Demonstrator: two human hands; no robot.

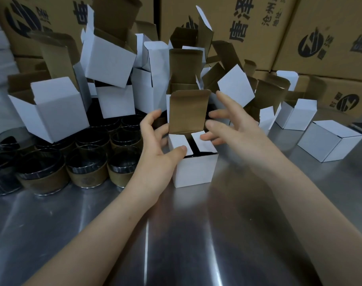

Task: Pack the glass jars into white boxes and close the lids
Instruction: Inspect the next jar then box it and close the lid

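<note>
Table [196, 234]: bare steel, streaked with glare; everything we note stands on it
Cartons [330, 27]: brown, printed, stacked along the back, well apart from the work
Open boxes [58, 112]: a white heap with lids up, behind and left of the hands, several tilted on their neighbours
Glass jars [87, 168]: dark glass with brown paper bands, crowded at the left and touching one another
Closed box [328, 141]: shut, set off to the right
White box [194, 170]: upright at centre between both hands; lid [188, 112] standing up at the back, side flaps [179, 143] folded nearly flat
Left hand [157, 149]: holds the white box, thumb pressing the left flap, fingers curled round the left wall
Right hand [237, 129]: spread open, straight fingertips touching the right flap and reaching towards the lid
Handling: we judge the card light and thin, easy to crease; best held by the walls, with the lid pushed from its top edge. The glass is heavy, breakable and smooth above the band, so we would grip a jar at the band
Hidden: only a dark gap shows between the flaps; we suppose a jar sits inside but cannot see it. The right hand is blurred, and the lid's tuck tab is hard to make out
</note>
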